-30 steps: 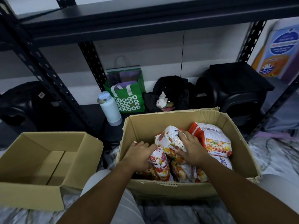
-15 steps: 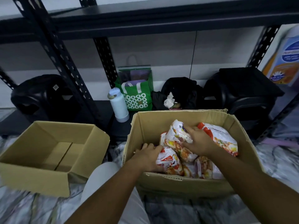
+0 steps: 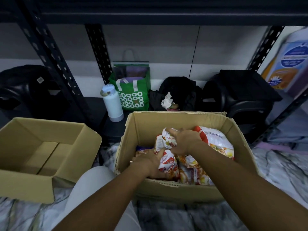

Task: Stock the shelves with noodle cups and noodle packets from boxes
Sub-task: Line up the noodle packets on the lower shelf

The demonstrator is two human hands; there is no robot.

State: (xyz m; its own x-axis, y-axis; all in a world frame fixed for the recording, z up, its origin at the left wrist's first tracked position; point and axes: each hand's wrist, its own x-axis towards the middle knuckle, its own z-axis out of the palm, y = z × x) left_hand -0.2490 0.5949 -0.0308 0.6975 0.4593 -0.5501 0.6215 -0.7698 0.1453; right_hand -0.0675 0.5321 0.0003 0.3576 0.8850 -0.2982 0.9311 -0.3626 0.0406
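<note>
Gripping inside the cardboard box [image 3: 175, 117]: right hand [image 3: 184, 140] fingers curled round upper noodle packet [image 3: 164, 141], left hand [image 3: 146, 162] pinching lower noodle packet [image 3: 168, 163] directly beneath; shelf [image 3: 166, 12] overhead.

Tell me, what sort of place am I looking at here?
Probably a shop's stockroom or back room: black slotted metal shelving, an open cardboard box of noodle packets being unpacked, and a green tote bag and water bottle parked on the low shelf.
</note>
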